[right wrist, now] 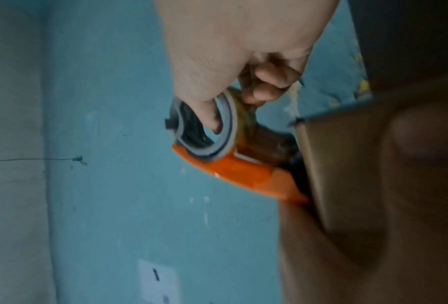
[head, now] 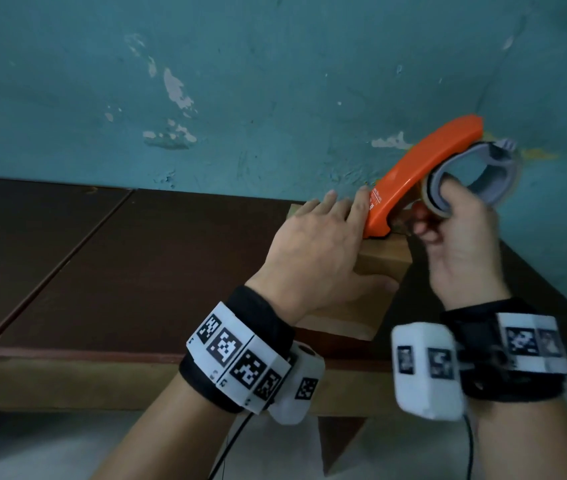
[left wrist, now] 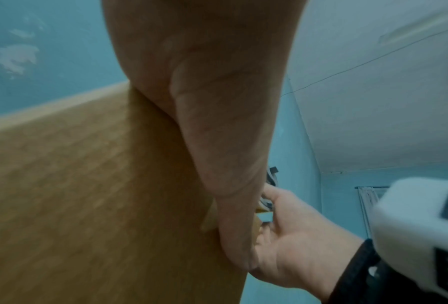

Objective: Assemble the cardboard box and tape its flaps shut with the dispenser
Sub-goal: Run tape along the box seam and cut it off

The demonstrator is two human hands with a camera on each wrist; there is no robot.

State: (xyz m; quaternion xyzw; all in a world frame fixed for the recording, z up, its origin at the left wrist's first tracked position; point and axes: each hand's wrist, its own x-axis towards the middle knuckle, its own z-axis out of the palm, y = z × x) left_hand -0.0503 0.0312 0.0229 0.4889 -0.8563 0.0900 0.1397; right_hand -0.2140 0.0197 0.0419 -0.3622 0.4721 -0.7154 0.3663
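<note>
A small brown cardboard box (head: pixel 375 268) stands on the dark table (head: pixel 109 271) near the wall. My left hand (head: pixel 316 251) lies flat on its top with straight fingers, thumb down the near side. My right hand (head: pixel 462 237) grips the orange tape dispenser (head: pixel 420 174), thumb through the grey roll core (head: pixel 476 178). The dispenser's front end touches the box top at its far right part. In the left wrist view the box face (left wrist: pixel 87 195) fills the left side. In the right wrist view the dispenser (right wrist: pixel 243 174) meets the box (right wrist: pixel 342 164).
A teal wall (head: pixel 275 81) with chipped paint rises right behind the box. The dark table stretches far to the left, its front edge (head: pixel 102 356) just under my wrists. A wall socket (right wrist: pixel 157 281) shows in the right wrist view.
</note>
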